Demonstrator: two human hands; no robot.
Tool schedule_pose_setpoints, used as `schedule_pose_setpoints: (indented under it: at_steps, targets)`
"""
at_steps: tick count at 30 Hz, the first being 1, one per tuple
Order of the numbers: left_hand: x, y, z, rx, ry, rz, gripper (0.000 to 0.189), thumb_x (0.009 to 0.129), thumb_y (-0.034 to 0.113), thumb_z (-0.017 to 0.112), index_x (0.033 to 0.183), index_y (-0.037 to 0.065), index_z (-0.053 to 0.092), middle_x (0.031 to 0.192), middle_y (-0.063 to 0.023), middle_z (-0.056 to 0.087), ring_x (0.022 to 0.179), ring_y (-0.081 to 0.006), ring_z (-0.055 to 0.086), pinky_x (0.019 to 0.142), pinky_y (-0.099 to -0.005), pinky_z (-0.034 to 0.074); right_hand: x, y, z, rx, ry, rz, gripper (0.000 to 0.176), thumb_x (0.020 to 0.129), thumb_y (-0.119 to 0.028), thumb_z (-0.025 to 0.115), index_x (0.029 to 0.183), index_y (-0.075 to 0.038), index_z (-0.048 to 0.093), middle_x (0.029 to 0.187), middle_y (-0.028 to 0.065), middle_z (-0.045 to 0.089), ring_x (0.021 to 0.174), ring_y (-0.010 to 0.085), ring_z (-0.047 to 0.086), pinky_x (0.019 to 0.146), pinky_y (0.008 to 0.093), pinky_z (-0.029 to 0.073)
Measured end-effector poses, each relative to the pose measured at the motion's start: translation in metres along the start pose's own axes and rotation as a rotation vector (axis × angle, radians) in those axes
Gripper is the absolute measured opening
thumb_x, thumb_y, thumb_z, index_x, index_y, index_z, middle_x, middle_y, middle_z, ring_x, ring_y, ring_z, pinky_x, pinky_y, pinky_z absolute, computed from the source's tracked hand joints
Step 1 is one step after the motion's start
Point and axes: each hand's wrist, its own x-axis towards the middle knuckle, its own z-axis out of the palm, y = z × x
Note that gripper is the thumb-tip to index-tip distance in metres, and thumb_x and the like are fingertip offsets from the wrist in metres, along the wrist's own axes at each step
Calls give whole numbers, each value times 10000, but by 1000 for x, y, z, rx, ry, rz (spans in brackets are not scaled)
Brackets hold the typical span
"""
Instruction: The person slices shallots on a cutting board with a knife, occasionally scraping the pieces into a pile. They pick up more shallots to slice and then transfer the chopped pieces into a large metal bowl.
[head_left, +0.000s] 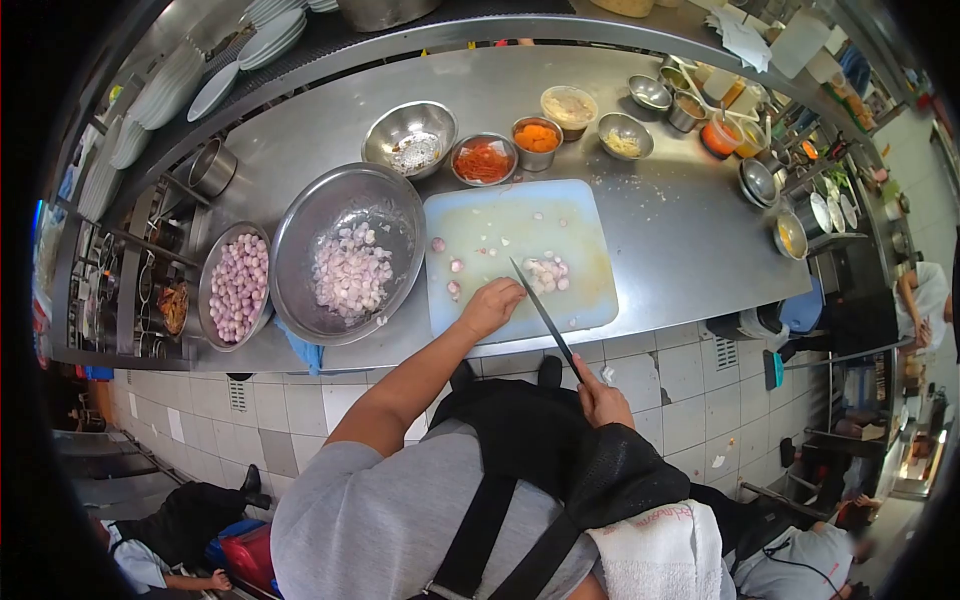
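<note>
My right hand (603, 400) is closed around the handle of a long knife (545, 316), whose blade points up and left over the cutting board (465, 215). My left hand (493, 307) is over the board's front edge, left of the blade. Its fingers are pinched together, and whatever they hold is hidden. Cut shallots (547, 273) lie in a small pile right of the blade. A few whole shallots (456, 265) sit along the board's left side, with small scraps scattered around.
Left of the board stand a large metal bowl (300, 215) of cut shallots and a bowl of whole shallots (238, 285). Behind it are an empty-looking metal bowl (380, 125), red strips (484, 160) and an orange ingredient (537, 136) in containers. Other people (800, 565) are nearby.
</note>
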Motion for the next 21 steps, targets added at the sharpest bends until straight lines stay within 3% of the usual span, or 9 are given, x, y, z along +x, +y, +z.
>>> schedule_pose_setpoints:
  at_steps: [11, 15, 18, 20, 21]
  targets:
    - [-3, -2, 3, 3, 26, 7, 133, 910, -2, 756, 1029, 55, 738, 1035, -122, 727, 976, -338, 725, 858, -436, 606, 14, 22, 22, 114, -2, -50, 627, 1090, -179, 610, 1676, -318, 436, 820, 282, 715, 799, 503, 714, 740, 579, 542]
    - [-2, -1, -6, 28, 13, 51, 132, 906, 0, 760, 1025, 52, 736, 1017, -121, 723, 1004, -343, 718, 872, -437, 603, 38, -7, 3, 122, 8, -81, 612, 1089, -172, 614, 1664, -312, 461, 827, 299, 706, 814, 520, 706, 746, 569, 547]
    - [7, 3, -36, 49, 96, -76, 176, 901, 25, 771, 1071, 60, 744, 1129, -124, 717, 1037, -364, 711, 900, -465, 597, 36, -14, -7, 254, 117, -69, 607, 1088, -160, 625, 1657, -309, 476, 826, 309, 692, 819, 529, 699, 762, 530, 563]
    - [14, 10, -72, 381, 200, -256, 263, 885, 74, 784, 1142, 62, 733, 1254, -164, 685, 1067, -387, 713, 938, -486, 599, 25, -11, -9, 291, 46, 9, 614, 1089, -154, 638, 1658, -319, 476, 846, 310, 691, 842, 519, 710, 785, 481, 572]
    - [11, 4, -77, 378, 197, -254, 263, 885, 74, 784, 1142, 62, 733, 1254, -164, 685, 1067, -387, 713, 938, -486, 599, 21, -7, -7, 291, 48, 13, 614, 1089, -154, 638, 1658, -319, 476, 846, 310, 691, 842, 519, 710, 785, 481, 572]
